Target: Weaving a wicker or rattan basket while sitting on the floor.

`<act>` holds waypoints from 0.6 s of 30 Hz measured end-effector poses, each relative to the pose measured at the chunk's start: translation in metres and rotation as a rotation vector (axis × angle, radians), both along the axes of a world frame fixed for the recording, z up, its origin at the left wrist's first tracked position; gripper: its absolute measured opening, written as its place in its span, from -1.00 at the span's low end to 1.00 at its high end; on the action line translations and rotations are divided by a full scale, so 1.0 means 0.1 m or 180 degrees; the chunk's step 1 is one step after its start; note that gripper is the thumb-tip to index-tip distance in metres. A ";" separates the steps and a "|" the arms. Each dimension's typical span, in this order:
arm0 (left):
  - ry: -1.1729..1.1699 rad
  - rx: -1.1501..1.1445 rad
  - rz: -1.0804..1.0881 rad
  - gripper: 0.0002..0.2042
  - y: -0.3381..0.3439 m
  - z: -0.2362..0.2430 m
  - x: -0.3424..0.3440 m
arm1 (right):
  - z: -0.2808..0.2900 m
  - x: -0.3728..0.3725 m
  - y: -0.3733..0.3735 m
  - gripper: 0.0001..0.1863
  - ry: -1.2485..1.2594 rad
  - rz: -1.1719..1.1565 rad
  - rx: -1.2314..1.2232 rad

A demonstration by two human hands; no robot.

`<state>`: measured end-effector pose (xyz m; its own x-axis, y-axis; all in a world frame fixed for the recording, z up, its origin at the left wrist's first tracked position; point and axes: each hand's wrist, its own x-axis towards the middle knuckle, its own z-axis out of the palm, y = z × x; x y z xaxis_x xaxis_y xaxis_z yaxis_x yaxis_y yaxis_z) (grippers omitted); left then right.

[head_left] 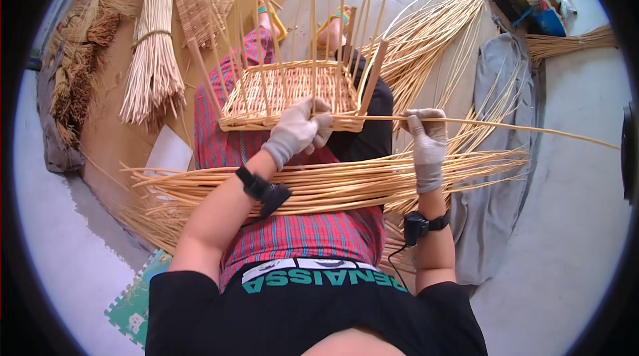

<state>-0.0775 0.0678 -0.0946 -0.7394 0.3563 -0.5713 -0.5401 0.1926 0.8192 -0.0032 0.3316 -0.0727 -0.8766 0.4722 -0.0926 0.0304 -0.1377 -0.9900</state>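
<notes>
A shallow rectangular woven basket (pixel 293 83) rests over my legs, with tall thin upright strands and wooden sticks (pixel 373 73) at its corners. My gloved left hand (pixel 299 128) grips the basket's front edge right of its middle, fingers closed around the weave. My gloved right hand (pixel 426 140), off the basket's right front corner, holds a long pale strand (pixel 532 130) that runs from the basket's front edge far to the right, past my hand. A thick bundle of loose strands (pixel 333 189) lies across my lap beneath both hands.
A tied bundle (pixel 153 63) and darker material (pixel 83 83) lie at left, beside a woven mat (pixel 196 6) and white sheet (pixel 168 150). More strands (pixel 432 30) fan out at right beside grey cloth (pixel 492 223). A blue object (pixel 542 16) sits back right; a green foam mat (pixel 133 296) lies lower left.
</notes>
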 end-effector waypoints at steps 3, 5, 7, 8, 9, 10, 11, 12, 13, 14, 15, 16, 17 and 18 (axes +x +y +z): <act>0.0171 -0.0220 0.0243 -0.79 0.07 -0.12 0.10 | 0.20 -0.54 -0.28 -0.82 0.1386 0.0734 0.1212; 0.0321 -0.0093 0.0522 -0.77 0.12 -0.15 0.18 | 0.22 -1.10 -0.65 -0.50 0.1405 0.1387 0.0503; 0.0331 -0.0068 0.0733 -0.70 0.14 -0.15 0.17 | 0.18 -1.74 -1.06 -0.49 0.1498 0.0649 0.3595; 0.0303 -0.0196 0.0820 -0.64 0.14 -0.15 0.14 | 0.11 -1.92 -1.19 -0.55 0.1468 0.0447 0.3320; 0.0202 -0.0130 0.0792 -0.64 0.15 -0.15 0.10 | 0.05 -2.05 -1.31 -0.60 0.1743 0.0262 0.3058; 0.0107 -0.0073 0.0795 -0.64 0.13 -0.14 0.06 | 0.01 -2.15 -1.46 -0.64 0.1855 0.0086 0.2602; -0.0025 -0.0008 0.0798 -0.65 0.12 -0.14 0.02 | -0.03 -2.13 -1.53 -0.66 0.1696 0.0014 0.1828; 0.0024 -0.0029 0.0784 -0.67 0.12 -0.14 -0.01 | -0.08 -2.03 -1.58 -0.67 0.1270 -0.0022 0.0850; 0.0052 -0.0055 0.0748 -0.69 0.11 -0.13 -0.04 | -0.11 -1.85 -1.53 -0.71 0.1311 0.0067 0.0422; 0.0062 -0.0086 0.0689 -0.70 0.12 -0.13 -0.06 | -0.14 -1.63 -1.47 -0.75 0.1595 0.0072 0.0229; 0.0036 -0.0164 0.0638 -0.72 0.12 -0.12 -0.06 | -0.18 -1.44 -1.41 -0.79 0.1739 -0.0174 0.0225; -0.0125 -0.0151 0.0704 -0.77 0.14 -0.12 -0.06 | -0.22 -1.13 -1.23 -0.79 0.1812 -0.0198 0.1159; -0.0081 -0.0183 0.0682 -0.80 0.14 -0.11 -0.02 | -0.28 -0.88 -1.06 -0.79 0.1888 -0.0439 0.2010; -0.0045 -0.0218 0.0668 -0.82 0.15 -0.10 -0.03 | -0.33 -0.64 -0.87 -0.79 0.2037 -0.0611 0.2371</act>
<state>-0.0801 0.0827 -0.1049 -0.7850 0.1554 -0.5996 -0.5855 0.1299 0.8002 -0.0675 0.2441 -0.1060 -0.5607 0.3566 0.7473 -0.4962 0.5778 -0.6481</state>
